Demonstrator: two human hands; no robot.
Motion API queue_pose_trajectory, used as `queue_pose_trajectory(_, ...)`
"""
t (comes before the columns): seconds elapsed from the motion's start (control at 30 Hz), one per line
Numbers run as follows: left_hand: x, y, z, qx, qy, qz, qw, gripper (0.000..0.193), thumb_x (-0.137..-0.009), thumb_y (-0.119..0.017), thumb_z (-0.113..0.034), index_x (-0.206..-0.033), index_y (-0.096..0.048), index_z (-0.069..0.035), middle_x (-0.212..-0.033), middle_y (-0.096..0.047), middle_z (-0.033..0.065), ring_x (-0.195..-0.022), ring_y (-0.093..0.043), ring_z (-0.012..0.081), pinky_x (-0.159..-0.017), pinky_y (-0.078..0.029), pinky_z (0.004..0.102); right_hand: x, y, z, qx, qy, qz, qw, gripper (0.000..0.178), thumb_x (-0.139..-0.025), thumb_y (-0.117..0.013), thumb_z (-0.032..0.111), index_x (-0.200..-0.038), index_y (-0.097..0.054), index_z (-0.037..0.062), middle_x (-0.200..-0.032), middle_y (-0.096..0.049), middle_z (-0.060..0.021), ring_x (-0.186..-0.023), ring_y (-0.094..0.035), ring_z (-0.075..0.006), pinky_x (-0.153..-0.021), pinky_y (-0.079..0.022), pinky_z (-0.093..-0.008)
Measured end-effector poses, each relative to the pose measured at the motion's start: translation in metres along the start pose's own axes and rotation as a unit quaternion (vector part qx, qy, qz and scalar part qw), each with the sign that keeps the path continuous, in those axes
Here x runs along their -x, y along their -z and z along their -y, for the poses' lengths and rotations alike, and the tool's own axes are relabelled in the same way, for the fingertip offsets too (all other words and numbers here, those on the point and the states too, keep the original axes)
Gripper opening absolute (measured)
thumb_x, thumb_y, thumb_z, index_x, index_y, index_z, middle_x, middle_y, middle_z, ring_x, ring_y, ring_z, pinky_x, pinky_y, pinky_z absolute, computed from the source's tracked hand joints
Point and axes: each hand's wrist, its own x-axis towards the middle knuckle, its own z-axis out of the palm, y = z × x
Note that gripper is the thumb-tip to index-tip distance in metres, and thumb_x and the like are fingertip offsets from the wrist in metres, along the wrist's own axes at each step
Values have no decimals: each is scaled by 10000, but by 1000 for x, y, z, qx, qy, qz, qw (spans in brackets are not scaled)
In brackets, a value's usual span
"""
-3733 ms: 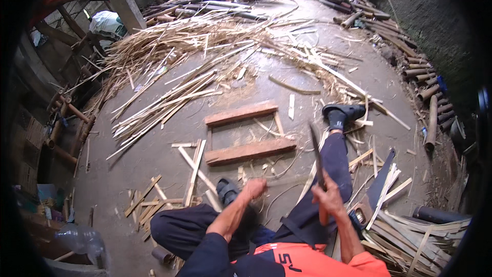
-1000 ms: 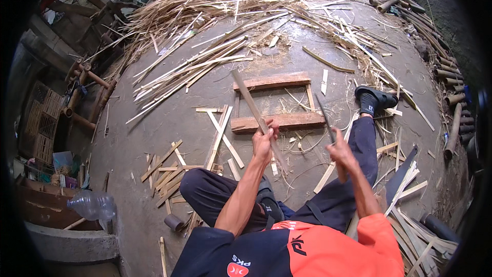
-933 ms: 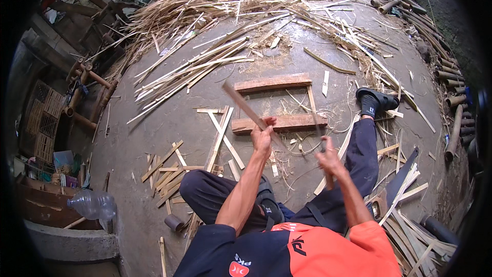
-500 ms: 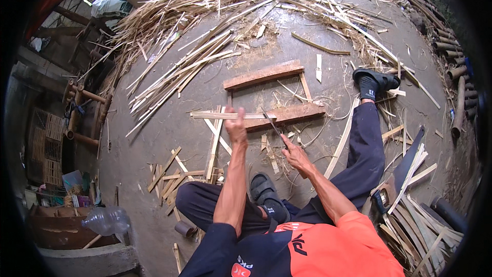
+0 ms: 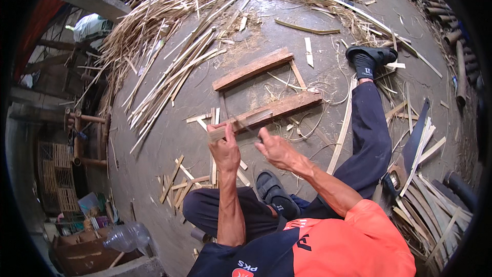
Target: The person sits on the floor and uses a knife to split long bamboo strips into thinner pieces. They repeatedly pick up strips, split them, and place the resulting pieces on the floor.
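Grasped a flat, pale strip (image 5: 259, 118) in the left hand (image 5: 224, 150), slanted over the near rough, reddish wooden beam (image 5: 300, 102), with contact unclear. Curled the right hand (image 5: 279, 150) around a knife (image 5: 251, 132), with its handle hidden and thin dark blade too blurred to trace. Saw round bamboo poles (image 5: 460, 74), far right, fading into darkness.

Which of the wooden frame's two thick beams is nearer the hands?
The lower beam in the picture: the strip in the left hand overlaps it, while the upper beam lies farther from that hand and the right hand.
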Motion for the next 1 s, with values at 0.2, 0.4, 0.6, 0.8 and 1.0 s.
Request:
queue_pose_trajectory(0.2,-5,-12,-3,43,0,-14,999,144,-886,-510,-132,-860,-481,7,-697,-553,93,-633,-543,139,-544,-434,272,-6,4,18,50,42,-32,997,238,-898,-420,197,-977,-323,-6,-679,-563,-280,-659,-562,-460,-541,-443,-517)
queue_pose_trajectory(0.4,2,-24,-16,24,-13,-17,999,130,-881,-515,-110,-865,-468,10,-752,-521,85,-677,-533,140,-599,-457,270,-21,4,-40,55,-16,-82,995,237,-892,-427,206,-1005,-326,24,-647,-548,-263,-643,-547,-471,-550,-425,-534)
queue_pose_trajectory(0.6,-1,-18,0,80,25,-1,996,143,-899,-493,-127,-890,-461,11,-795,-501,64,-734,-535,122,-657,-503,257,-32,-9,-95,87,-113,-21,990,240,-885,-391,238,-965,-327,21,-698,-557,-277,-679,-551,-471,-569,-419,-532)
queue_pose_trajectory(0.8,-6,-14,-2,34,16,3,999,188,-899,-478,-164,-897,-440,21,-775,-503,75,-726,-544,129,-563,-486,278,-33,-11,-133,39,-135,-43,989,271,-863,-436,210,-928,-361,-42,-714,-548,-313,-723,-557,-467,-619,-434,-512)
queue_pose_trajectory(1.0,-18,-8,-6,6,77,37,996,231,-929,-363,-224,-883,-377,2,-736,-474,85,-573,-542,130,-486,-444,252,-10,5,-78,-100,-217,6,971,197,-879,-418,185,-927,-345,8,-520,-419,-78,-423,-433,-218,-376,-359,-349)
